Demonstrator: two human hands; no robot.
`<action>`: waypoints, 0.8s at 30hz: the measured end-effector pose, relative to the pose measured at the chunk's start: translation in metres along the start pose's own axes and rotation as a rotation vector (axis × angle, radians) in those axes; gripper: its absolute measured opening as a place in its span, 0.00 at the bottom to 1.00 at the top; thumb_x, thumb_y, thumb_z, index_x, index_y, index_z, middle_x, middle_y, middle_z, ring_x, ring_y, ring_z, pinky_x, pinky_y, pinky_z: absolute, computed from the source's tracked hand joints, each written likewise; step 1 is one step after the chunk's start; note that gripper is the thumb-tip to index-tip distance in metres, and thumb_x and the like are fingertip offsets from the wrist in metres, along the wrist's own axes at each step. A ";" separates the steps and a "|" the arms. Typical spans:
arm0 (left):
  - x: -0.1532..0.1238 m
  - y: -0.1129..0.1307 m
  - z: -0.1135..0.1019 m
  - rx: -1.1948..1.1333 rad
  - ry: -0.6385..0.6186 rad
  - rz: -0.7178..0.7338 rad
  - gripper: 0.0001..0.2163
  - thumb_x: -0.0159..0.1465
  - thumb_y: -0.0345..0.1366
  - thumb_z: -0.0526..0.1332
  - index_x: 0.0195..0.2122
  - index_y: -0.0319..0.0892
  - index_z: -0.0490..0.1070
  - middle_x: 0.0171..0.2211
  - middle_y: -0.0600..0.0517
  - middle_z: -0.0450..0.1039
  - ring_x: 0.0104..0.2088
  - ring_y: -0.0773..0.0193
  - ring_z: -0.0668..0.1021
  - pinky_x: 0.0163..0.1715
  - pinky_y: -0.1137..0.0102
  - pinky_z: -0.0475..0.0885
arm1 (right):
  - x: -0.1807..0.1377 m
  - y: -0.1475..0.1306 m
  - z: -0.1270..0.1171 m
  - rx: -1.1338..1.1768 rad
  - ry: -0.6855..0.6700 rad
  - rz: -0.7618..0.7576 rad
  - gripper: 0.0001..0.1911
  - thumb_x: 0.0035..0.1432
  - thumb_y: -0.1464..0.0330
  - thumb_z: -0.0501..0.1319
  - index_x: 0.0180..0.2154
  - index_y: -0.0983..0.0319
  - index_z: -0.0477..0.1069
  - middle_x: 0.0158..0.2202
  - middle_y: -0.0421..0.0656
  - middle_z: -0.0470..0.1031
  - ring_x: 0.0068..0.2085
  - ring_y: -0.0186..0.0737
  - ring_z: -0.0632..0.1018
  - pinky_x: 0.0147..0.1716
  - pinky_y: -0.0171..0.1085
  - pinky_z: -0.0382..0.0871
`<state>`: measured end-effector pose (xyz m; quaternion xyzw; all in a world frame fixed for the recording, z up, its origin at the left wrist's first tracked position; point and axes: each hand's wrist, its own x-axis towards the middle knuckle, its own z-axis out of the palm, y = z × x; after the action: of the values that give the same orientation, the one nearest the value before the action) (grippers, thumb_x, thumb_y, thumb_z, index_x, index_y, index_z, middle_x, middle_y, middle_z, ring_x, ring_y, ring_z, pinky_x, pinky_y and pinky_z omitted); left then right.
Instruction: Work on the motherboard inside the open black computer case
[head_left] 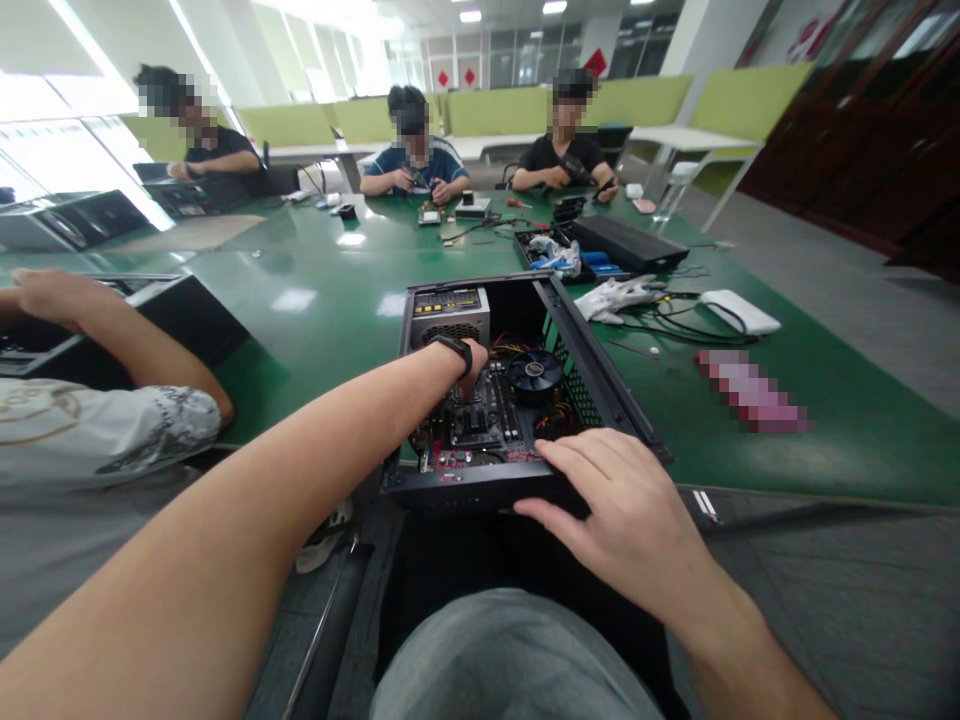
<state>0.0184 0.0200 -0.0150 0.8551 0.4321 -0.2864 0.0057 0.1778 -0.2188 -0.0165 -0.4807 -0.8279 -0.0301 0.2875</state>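
Note:
An open black computer case (600,385) lies on the green table (322,310) in front of me. Inside it are a motherboard (487,425), a round CPU fan (534,373) and a grey power supply (448,318). My left hand (472,365), with a black band on the wrist, reaches down into the case onto the motherboard; its fingers are curled and mostly hidden. My right hand (611,500) lies with spread fingers on the case's near edge.
A person's arm (112,335) rests on another case at my left. Three people work at the table's far side. White gloves (619,297), cables, a white box (739,312) and a black case (630,243) lie to the right.

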 end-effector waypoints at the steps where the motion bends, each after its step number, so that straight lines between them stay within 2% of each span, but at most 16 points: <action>1: -0.001 0.000 0.000 0.009 0.003 0.004 0.24 0.40 0.39 0.77 0.40 0.37 0.83 0.41 0.42 0.82 0.43 0.50 0.81 0.45 0.68 0.75 | 0.001 -0.001 0.003 -0.019 -0.007 0.012 0.22 0.60 0.55 0.65 0.50 0.62 0.71 0.43 0.46 0.77 0.46 0.46 0.74 0.50 0.48 0.67; 8: -0.007 0.003 -0.006 0.081 -0.034 0.016 0.23 0.44 0.39 0.75 0.42 0.36 0.82 0.43 0.41 0.82 0.44 0.51 0.81 0.45 0.69 0.74 | 0.001 -0.003 0.011 -0.083 -0.037 0.036 0.22 0.60 0.53 0.63 0.49 0.62 0.71 0.40 0.46 0.75 0.43 0.46 0.73 0.46 0.46 0.63; 11: -0.005 0.004 -0.004 0.071 -0.019 0.024 0.24 0.43 0.38 0.75 0.42 0.37 0.82 0.43 0.41 0.82 0.44 0.50 0.81 0.45 0.69 0.74 | 0.000 -0.003 0.013 -0.110 -0.037 0.046 0.23 0.61 0.52 0.62 0.50 0.61 0.71 0.39 0.46 0.75 0.42 0.46 0.72 0.45 0.46 0.62; 17: 0.007 -0.003 0.007 0.040 -0.019 0.003 0.24 0.41 0.41 0.75 0.39 0.37 0.83 0.38 0.41 0.82 0.42 0.48 0.81 0.44 0.66 0.74 | 0.004 -0.007 0.017 -0.163 -0.027 0.069 0.22 0.61 0.51 0.62 0.48 0.61 0.72 0.36 0.45 0.74 0.40 0.46 0.70 0.43 0.46 0.60; 20: 0.008 -0.008 0.007 0.023 0.036 0.004 0.26 0.42 0.47 0.74 0.41 0.37 0.83 0.39 0.42 0.82 0.42 0.49 0.81 0.42 0.66 0.74 | 0.004 -0.011 0.018 -0.176 0.014 0.093 0.19 0.61 0.53 0.63 0.45 0.60 0.73 0.35 0.44 0.74 0.41 0.46 0.70 0.44 0.46 0.59; 24: -0.001 -0.016 -0.004 -0.043 0.179 0.020 0.26 0.46 0.52 0.69 0.41 0.38 0.82 0.41 0.41 0.81 0.41 0.52 0.81 0.38 0.69 0.74 | 0.006 -0.010 0.022 -0.115 0.073 0.108 0.14 0.61 0.57 0.64 0.43 0.59 0.73 0.36 0.43 0.74 0.43 0.45 0.71 0.47 0.46 0.59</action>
<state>0.0075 0.0302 -0.0076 0.8812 0.4285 -0.1994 -0.0118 0.1577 -0.2127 -0.0293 -0.5388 -0.7867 -0.0797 0.2907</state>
